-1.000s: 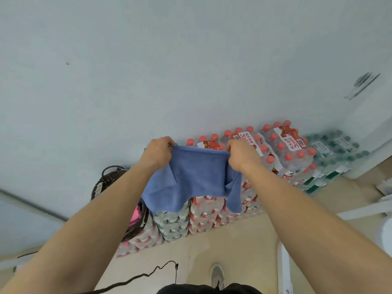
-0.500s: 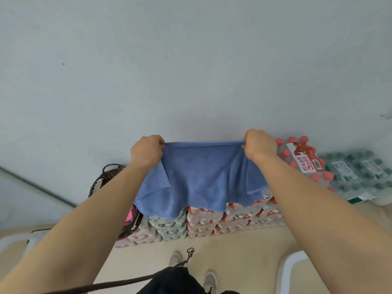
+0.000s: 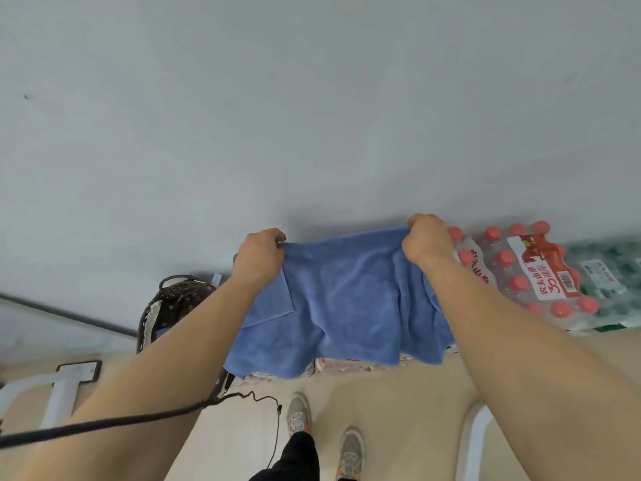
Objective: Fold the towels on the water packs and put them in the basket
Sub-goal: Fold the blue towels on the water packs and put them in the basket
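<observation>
Towel (image 3: 347, 307): one, blue, held up spread out in front of the grey wall (image 3: 312, 98), with its lower edge hanging over the front of the stacked water packs (image 3: 347, 368).

Basket (image 3: 166, 307): one, dark wicker with a handle, at 8 o'clock of the towel. My left forearm covers most of its opening. A small blue patch shows inside, but I cannot tell what it is.

Red-capped pack (image 3: 541, 272): shrink-wrapped bottles with a red and white label, at 3 o'clock of the towel. Green-capped pack (image 3: 607, 269): just beyond it, also at 3 o'clock.

Left hand (image 3: 258, 260): fingers curled tight, pinching the towel's top edge at its 11 o'clock corner. A small flap is folded down just below the knuckles.

Right hand (image 3: 426, 239): fingers curled tight, pinching the top edge at the 1 o'clock corner, a little higher than the left. The cloth sags between the two grips and drapes down past both wrists.

Change: a second ago my hands were close together and the towel hung narrow, with red caps showing above it. Now my hands are wide apart, the towel is drawn broad, and those caps are covered.
</observation>
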A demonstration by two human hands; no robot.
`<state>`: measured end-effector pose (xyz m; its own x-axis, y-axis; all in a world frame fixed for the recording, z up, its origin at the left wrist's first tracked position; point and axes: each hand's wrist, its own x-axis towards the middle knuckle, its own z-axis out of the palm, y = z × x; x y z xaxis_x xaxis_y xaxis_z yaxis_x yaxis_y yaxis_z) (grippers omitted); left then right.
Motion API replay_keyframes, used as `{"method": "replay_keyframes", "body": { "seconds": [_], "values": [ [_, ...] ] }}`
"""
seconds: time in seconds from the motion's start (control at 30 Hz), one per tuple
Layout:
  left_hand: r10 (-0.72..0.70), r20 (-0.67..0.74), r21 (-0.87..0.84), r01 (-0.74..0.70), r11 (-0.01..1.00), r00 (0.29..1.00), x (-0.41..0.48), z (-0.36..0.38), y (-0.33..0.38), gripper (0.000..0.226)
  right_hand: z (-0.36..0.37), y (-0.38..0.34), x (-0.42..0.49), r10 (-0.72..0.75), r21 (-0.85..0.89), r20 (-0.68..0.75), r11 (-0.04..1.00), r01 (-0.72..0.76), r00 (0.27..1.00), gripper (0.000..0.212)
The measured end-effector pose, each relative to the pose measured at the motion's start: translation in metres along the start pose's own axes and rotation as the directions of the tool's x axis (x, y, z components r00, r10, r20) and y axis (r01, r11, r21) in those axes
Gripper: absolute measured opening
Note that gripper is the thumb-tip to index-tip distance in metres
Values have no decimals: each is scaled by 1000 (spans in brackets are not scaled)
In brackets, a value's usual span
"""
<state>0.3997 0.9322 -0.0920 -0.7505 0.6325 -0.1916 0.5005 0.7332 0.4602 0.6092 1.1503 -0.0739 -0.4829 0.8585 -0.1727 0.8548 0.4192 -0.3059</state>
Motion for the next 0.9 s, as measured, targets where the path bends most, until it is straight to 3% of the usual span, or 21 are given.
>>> {"method": "replay_keyframes", "body": {
  "seconds": [0.07, 0.2, 0.3, 0.4, 0.5, 0.57, 0.7, 0.8, 0.9],
  "values": [
    [4, 31, 13, -4, 1000, 999, -1, 5, -7, 29, 14, -4, -5, 3, 9, 23, 1000, -3, 1000, 17],
    [2, 12, 16, -2, 1000, 1000, -10, 3, -27, 11, 41, -26, -23, -86, -7, 47, 996, 86, 995, 31],
    [11, 143, 29, -15, 999, 990, -24, 4, -44, 6, 61, -55, -39, -194, 72, 128, 980, 186, 973, 24],
    [61, 294, 66, -84, 994, 954, -40, 15, -61, 23, 83, -82, -59, -317, 133, 231, 947, 293, 920, 24],
    [125, 331, 116, -172, 978, 935, -48, 29, -80, 47, 101, -101, -77, -424, 102, 301, 905, 413, 854, 20],
    [175, 283, 148, -224, 963, 943, -51, 36, -86, 45, 111, -110, -86, -467, 35, 320, 876, 482, 825, 21],
    [262, 92, 89, -270, 959, 961, -52, 33, -87, 8, 122, -120, -90, -501, 21, 274, 857, 515, 821, 21],
    [50, -11, -115, -51, 992, 999, -45, 16, -91, 8, 123, -125, -86, -508, 39, 240, 857, 514, 827, 30],
    [-156, -120, -276, 118, 954, 980, -30, -5, -108, 11, 122, -135, -78, -486, 52, 250, 870, 490, 837, 42]
  ]
}}
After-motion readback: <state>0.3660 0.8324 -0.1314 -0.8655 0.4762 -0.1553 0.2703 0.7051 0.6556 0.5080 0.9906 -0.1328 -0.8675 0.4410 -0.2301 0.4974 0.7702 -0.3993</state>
